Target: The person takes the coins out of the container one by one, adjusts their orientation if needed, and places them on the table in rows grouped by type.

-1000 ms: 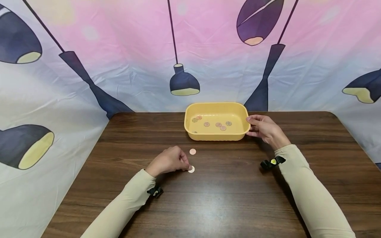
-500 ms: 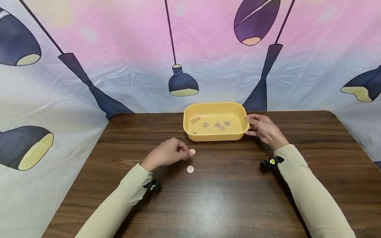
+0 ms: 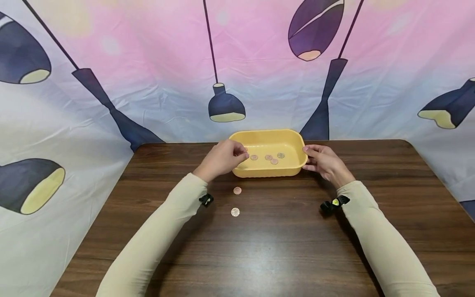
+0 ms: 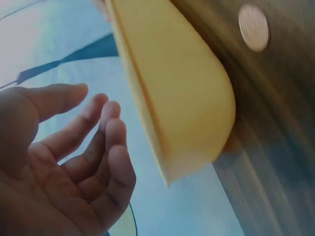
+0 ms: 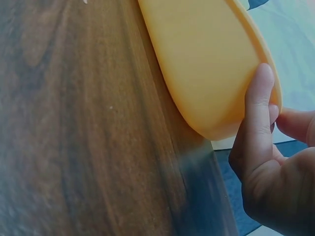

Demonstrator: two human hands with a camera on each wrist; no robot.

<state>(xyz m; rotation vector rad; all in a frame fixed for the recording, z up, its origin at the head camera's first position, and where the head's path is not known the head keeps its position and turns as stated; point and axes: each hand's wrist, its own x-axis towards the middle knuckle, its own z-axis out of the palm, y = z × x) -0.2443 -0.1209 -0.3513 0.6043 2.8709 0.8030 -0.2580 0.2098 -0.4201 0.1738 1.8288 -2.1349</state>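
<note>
My left hand (image 3: 224, 158) is above the left end of a yellow plastic tub (image 3: 269, 172), covering part of its inside. In the left wrist view, its fingers are loosely curved, with the thumb tip apart from the index fingertip and no coin visible between them. At the tub's right end, my right hand (image 3: 328, 163) pinches the rim, thumb over the edge and fingers against the outer wall (image 5: 211, 73). Several coins lie flat in the tub, among them a copper coin (image 3: 274, 161) and a duller coin (image 3: 281, 155).
On the dark wooden table (image 3: 282, 231), a copper coin (image 3: 237, 190) lies in front of the tub, with a pale silvery coin (image 3: 235, 212) closer to me. A cloth backdrop (image 3: 178, 82) printed with lamps hangs behind the table's far edge.
My left hand has moved from the silvery coin, past the copper coin, up and forward over the tub. Both table coins lie where they were. My right hand keeps its grip on the rim.
</note>
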